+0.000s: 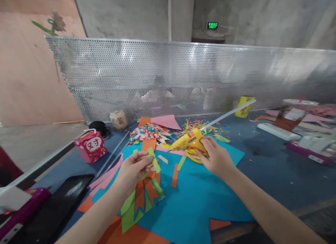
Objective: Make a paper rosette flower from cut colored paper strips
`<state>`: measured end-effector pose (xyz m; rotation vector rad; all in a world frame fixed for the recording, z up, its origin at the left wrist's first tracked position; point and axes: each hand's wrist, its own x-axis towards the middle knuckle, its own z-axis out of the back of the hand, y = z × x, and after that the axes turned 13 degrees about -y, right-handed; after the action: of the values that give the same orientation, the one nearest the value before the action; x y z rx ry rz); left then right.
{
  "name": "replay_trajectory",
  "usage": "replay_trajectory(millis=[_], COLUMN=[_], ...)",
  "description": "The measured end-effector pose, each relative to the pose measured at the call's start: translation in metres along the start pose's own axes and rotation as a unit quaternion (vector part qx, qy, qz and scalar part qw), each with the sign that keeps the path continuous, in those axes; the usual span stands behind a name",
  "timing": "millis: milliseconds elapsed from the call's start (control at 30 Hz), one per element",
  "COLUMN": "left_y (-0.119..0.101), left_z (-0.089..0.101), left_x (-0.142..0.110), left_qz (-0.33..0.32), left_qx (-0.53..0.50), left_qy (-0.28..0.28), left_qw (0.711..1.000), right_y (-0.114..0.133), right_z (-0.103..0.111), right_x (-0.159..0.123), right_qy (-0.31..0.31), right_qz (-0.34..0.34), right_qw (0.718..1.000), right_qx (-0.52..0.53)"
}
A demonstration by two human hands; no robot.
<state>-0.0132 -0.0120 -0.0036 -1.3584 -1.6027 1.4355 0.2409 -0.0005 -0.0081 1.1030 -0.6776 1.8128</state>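
My left hand [140, 164] is closed, pinching a light green paper strip [154, 160] between thumb and fingers. Orange and green paper pieces with notched ends [147, 195] fan out just below that hand; whether it holds them too is hidden. In my right hand [216, 156] is a yellow hot glue gun [187, 141], its nozzle pointing left toward the green strip. A long whitish glue stick [228, 112] juts from its back end. Beneath both hands lies a large blue paper sheet [199, 191], with small orange [174, 175] and green [181, 163] strips on it.
Behind the hands are a multicoloured fringed paper piece [149, 132] and a heap of paper shreds [195, 126]. A pink box [90, 146] and a black tray-like object [65, 198] sit at left. Right stand a yellow can [244, 106] and a drink cup [291, 114]. A perforated metal screen [118, 72] borders the table.
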Motion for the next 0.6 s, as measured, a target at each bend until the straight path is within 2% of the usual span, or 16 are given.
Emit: replay_trajectory(millis=[133,233,300,433,600], left_y=[-0.001,-0.002,-0.002,-0.004,-0.004], left_z=[-0.001,-0.003,-0.005,-0.008,-0.007], left_x=[-0.002,-0.004,-0.005,-0.007,-0.009], left_qz=[0.005,0.006,0.002,-0.012,-0.03], left_qx=[-0.018,-0.026,-0.026,-0.004,0.019], left_qy=[0.0,0.007,0.011,0.013,0.03], left_qw=[1.0,1.0,1.0,1.0,0.999], right_y=[-0.016,-0.04,-0.057,-0.079,-0.079], right_z=[-0.004,-0.005,-0.005,-0.012,-0.025], right_x=[0.006,0.012,0.014,0.01,0.002], right_qy=[0.062,0.15,0.19,0.207,0.233], right_qz=[-0.163,-0.309,-0.374,-0.407,-0.414], right_qw=[0.984,0.933,0.896,0.875,0.864], right_qx=[-0.037,-0.108,-0.144,-0.162,-0.167])
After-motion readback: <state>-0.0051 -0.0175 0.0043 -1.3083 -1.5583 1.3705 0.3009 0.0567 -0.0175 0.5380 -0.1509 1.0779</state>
